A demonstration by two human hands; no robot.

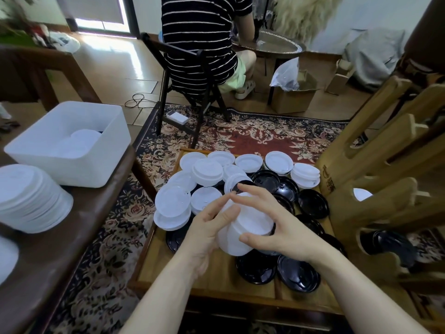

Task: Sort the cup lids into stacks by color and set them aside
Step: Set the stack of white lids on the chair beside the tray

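I hold a short stack of white lids (243,225) between both hands above a low wooden table (212,280). My left hand (207,230) cups the stack from the left, thumb on its top. My right hand (269,222) grips it from the right, thumb on the near rim and fingers over the far edge. Several loose white lids (173,203) lie at the table's far left and along its back. Black lids (298,271) lie scattered to the right and near me. A tall stack of white lids (31,201) stands on the brown bench at left.
A white plastic bin (72,145) with white lids inside sits on the bench (72,237) at left. A wooden rack (385,189) stands close on the right. A person in a striped shirt (199,39) sits on a dark chair beyond the patterned rug (252,133).
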